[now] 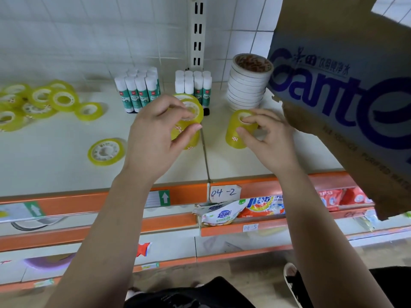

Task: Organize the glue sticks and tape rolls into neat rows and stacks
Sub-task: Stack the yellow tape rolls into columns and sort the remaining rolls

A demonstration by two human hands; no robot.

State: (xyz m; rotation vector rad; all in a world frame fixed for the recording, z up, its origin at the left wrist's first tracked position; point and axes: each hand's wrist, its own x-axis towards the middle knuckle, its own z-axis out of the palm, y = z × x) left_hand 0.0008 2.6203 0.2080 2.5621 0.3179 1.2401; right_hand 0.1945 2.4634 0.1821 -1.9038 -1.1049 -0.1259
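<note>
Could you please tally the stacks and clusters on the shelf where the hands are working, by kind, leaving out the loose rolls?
Yellow tape stacks: 2, the left stack in the left hand, the right stack in the right hand
White tape stack: 1
Glue stick clusters: 2, left cluster, right cluster
Total: 5

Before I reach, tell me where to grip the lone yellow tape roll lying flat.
Pinch its outer rim across the width, coming straight down from above: the lone tape roll lies flat, hole up, with bare shelf all around.
</note>
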